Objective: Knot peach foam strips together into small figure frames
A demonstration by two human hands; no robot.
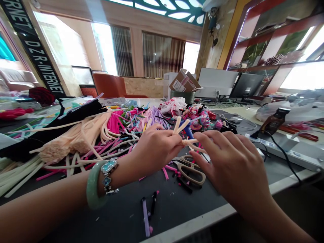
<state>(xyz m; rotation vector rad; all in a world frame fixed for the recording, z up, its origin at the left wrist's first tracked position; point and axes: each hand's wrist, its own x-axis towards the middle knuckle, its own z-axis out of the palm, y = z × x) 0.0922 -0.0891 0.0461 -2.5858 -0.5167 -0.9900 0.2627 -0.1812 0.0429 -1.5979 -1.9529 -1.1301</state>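
Observation:
My left hand [158,146], with a green bangle and a jewelled bracelet at its wrist, is closed on a few cream pipe cleaners [180,127] whose ends stick up above the fingers. Close on its right, my right hand [230,162] pinches the strands that cross toward it at thumb and forefinger. Beige-handled scissors [192,172] lie on the dark table mat beneath and between the hands. Something blue [187,130] shows just behind the cream strands.
Peach pipe-cleaner bundles [65,141] and a pile of pink and lilac ones [152,116] spread behind my left arm. Short purple [145,217] and black pieces lie near the table's edge. A power strip [291,152], brown bottle [274,120], monitors [216,82] and open carton [184,81] stand beyond.

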